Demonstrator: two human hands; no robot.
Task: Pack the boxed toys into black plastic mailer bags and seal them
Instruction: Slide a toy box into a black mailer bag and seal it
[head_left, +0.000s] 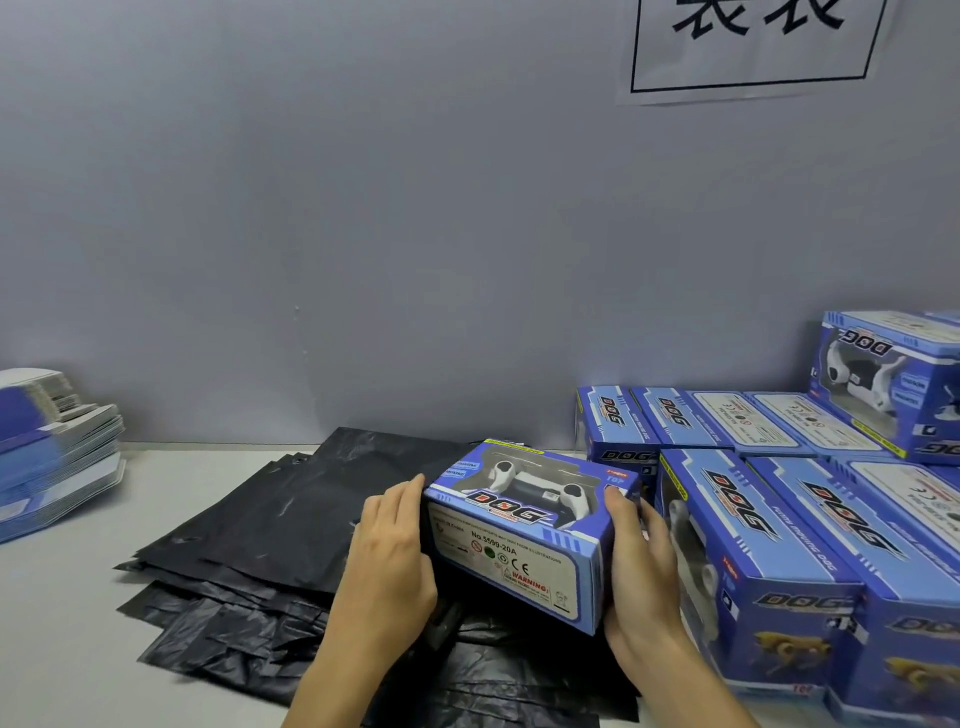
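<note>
A blue boxed toy (524, 535) marked DOG is held between both hands above a spread pile of black mailer bags (270, 540). My left hand (389, 551) grips its left end, fingers curled over the top edge. My right hand (641, 566) grips the right end, thumb on top. The box's window faces up and its label side faces me. Several black bags lie flat and overlapping beneath the box; the box and hands hide part of them.
Several more blue DOG toy boxes (779, 545) crowd the right side, one stacked higher at the far right (893, 374). A stack of blue and white flat cards (52, 457) sits at the left. A grey wall (363, 208) rises behind the white table (62, 623).
</note>
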